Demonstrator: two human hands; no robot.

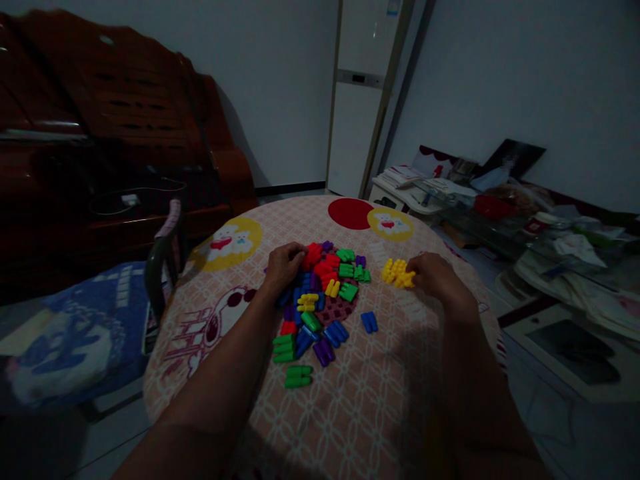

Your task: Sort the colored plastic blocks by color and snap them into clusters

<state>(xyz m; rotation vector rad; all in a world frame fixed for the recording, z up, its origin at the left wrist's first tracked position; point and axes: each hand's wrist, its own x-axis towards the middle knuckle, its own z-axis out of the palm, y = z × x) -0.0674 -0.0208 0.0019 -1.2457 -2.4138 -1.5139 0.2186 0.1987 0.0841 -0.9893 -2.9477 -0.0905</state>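
Colourful plastic building blocks lie heaped on a round table. My left hand is at the heap's left side, its fingers closed at a red block. Over on the right, my right hand has its fingertips closed on the edge of a cluster of yellow blocks. Between the hands are green blocks and more red ones. Nearer to me lie blue blocks, a purple block and a green block. One blue block sits apart from the heap.
A patterned cloth covers the table. To the left stand a chair and a wooden sofa. At the right, a glass-topped table is cluttered with papers and bags. A tall white cabinet-like unit stands behind.
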